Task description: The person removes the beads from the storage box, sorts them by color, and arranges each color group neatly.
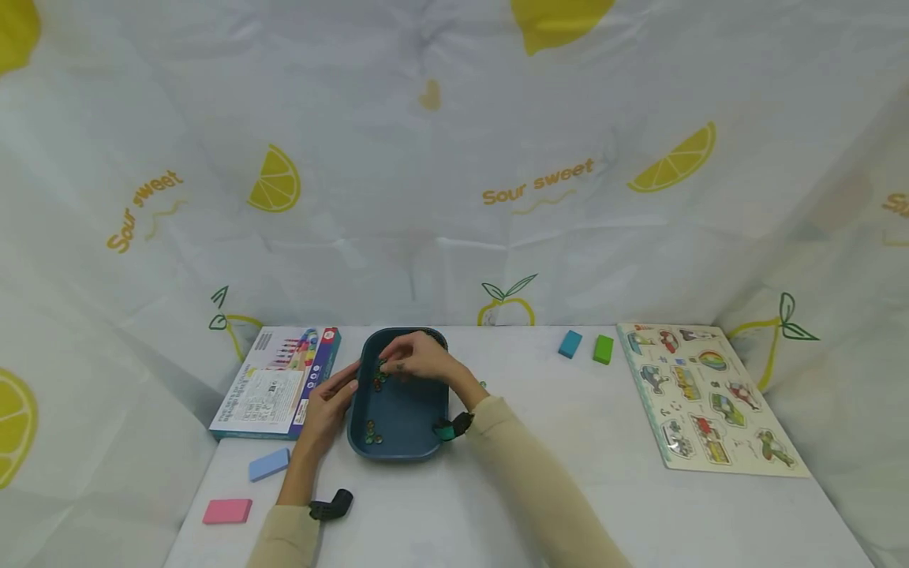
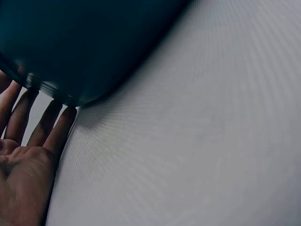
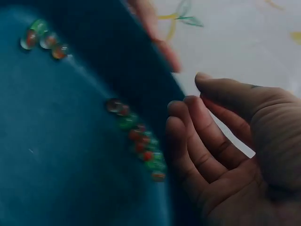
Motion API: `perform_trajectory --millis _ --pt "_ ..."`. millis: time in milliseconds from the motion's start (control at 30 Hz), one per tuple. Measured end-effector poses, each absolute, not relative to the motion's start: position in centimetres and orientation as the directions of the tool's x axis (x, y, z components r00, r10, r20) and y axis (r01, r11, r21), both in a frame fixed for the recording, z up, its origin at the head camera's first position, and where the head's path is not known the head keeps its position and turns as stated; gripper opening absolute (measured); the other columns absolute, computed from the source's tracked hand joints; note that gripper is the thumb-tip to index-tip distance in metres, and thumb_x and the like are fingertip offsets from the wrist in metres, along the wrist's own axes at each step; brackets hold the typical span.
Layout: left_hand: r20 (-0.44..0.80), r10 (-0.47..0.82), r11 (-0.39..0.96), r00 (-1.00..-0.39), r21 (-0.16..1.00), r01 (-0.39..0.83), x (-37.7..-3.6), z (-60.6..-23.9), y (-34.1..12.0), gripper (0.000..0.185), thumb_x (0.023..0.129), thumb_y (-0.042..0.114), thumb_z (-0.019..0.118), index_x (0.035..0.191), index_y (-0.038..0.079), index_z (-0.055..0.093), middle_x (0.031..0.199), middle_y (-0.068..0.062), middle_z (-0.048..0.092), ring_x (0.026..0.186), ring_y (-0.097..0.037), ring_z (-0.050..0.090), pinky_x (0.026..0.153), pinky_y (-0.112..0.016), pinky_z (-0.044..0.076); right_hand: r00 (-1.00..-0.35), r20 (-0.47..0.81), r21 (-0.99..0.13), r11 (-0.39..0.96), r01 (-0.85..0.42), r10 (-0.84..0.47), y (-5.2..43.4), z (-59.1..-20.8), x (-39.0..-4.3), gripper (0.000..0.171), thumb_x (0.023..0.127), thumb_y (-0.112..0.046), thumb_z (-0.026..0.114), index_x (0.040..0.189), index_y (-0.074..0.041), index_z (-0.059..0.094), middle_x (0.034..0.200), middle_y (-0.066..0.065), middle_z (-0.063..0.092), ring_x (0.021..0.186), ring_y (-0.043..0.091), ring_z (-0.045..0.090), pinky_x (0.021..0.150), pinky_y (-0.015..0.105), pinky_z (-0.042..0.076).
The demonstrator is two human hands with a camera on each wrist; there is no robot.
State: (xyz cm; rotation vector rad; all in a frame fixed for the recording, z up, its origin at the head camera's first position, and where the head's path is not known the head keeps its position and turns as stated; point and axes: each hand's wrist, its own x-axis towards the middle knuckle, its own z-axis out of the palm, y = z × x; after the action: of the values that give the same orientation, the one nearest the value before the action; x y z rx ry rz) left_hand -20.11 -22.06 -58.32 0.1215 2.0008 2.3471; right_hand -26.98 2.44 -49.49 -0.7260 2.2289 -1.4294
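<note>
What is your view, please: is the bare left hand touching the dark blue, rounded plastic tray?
Touching: the left wrist view shows the left hand with its fingertips against the outside of the tray.

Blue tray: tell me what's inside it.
Small glassy marbles lie in two clusters along the left side of the tray. The right hand is above the far half; in the head view, anything directly beneath it is hidden.

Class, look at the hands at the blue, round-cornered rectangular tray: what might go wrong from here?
The glassy red-and-green round marbles lie loose in the blue, round-cornered rectangular tray; they might roll if the left hand, its fingers against the outer wall, tips it. The right hand, reaching in close beside them, could scatter them.
</note>
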Motion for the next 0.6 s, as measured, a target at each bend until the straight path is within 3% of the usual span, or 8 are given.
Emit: perform_trajectory --millis 200,467,600 --pt "0.035 0.087 -0.161 -0.996 0.987 0.021 -19.7 -58.3 -22.3 0.049 0.110 0.013 0.057 0.155 -0.005 0.048 0.135 0.018 0.072 0.127 0.002 0.068 0.106 -0.017 0.056 -0.782 -0.155 -0.881 0.443 -0.168 -0.604 -0.5 -52.1 -26.7 0.018 0.094 -0.010 0.080 0.111 -0.003 0.079 0.094 0.014 0.082 0.070 0.015 0.075 0.062 0.025 0.062" --pt "0.017 0.094 -0.140 -0.995 0.990 0.003 -19.8 -57.9 -22.1 0.051 0.109 0.016 0.059 0.155 -0.002 0.048 0.135 0.019 0.071 0.128 0.003 0.066 0.107 -0.016 0.054 -0.830 -0.136 -0.847 0.498 -0.185 -0.540 -1.5 -52.9 -26.2 0.010 0.089 -0.001 0.081 0.098 -0.003 0.080 0.083 0.011 0.081 0.058 0.009 0.067 0.054 0.020 0.055" --pt "0.005 0.094 -0.136 -0.996 0.991 -0.007 -19.9 -58.0 -21.9 0.051 0.109 0.016 0.059 0.156 -0.002 0.048 0.135 0.020 0.071 0.128 0.003 0.065 0.107 -0.015 0.054 -0.835 -0.134 -0.804 0.551 -0.224 -0.534 -1.6 -53.2 -26.1 0.010 0.089 -0.006 0.084 0.098 -0.006 0.080 0.083 0.008 0.081 0.058 0.007 0.067 0.053 0.018 0.053"
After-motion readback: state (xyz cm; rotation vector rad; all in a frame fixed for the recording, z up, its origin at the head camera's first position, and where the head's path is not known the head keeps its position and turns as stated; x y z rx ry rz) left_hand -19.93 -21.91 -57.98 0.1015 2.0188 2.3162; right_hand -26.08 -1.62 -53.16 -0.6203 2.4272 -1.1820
